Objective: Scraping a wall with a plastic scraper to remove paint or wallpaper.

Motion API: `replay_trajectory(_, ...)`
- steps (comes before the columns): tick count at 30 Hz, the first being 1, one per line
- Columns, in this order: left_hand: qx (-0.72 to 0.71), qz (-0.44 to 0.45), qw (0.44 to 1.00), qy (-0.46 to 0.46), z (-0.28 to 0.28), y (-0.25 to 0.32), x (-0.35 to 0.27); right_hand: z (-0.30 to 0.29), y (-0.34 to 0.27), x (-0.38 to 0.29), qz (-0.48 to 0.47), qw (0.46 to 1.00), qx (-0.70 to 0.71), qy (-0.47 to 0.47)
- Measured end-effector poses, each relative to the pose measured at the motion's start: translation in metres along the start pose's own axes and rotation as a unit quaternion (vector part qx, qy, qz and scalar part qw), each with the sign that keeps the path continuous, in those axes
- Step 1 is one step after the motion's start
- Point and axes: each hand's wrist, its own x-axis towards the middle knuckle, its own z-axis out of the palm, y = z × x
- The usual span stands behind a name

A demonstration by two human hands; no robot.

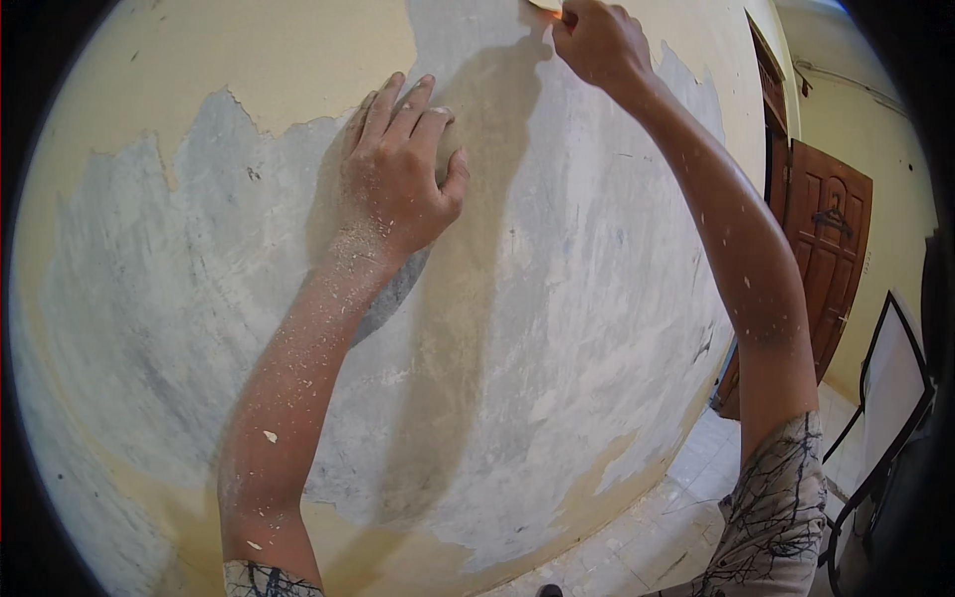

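Note:
At the top of the view my right hand (604, 45) grips a scraper (553, 13), whose orange handle shows beside my fist. Its blade end runs towards the picture's top edge and is only partly visible. My left hand (403, 164) rests palm-in against the wall, fingers spread, with nothing seen in it. Both hands are over a large grey bare patch (597, 298), where the paint has come away. Cream-yellow paint (298, 52) borders this patch with a jagged edge above. Pale dust and paint flakes cling to both of my forearms.
On the right, a brown panelled wooden door (824, 246) stands ajar. Nearer is a black-framed object with a pale panel (891, 388), its kind unclear. Light floor tiles (694, 477) meet the wall's foot, with debris scattered on them.

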Motion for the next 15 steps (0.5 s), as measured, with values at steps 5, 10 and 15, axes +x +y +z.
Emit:
replay_trajectory(5,-0.003,-0.002,1.0,0.004,-0.002,-0.003,-0.003,0.011,-0.002,0.012,-0.052,0.994,-0.022,0.09)
replay_trajectory(10,-0.016,-0.002,1.0,0.009,0.0,0.001,-0.001,0.009,-0.013,0.019,-0.029,0.994,0.0,0.101)
replay_trajectory(15,-0.021,0.001,1.0,0.023,-0.001,-0.006,-0.004,0.004,-0.022,0.038,-0.028,0.992,0.022,0.122)
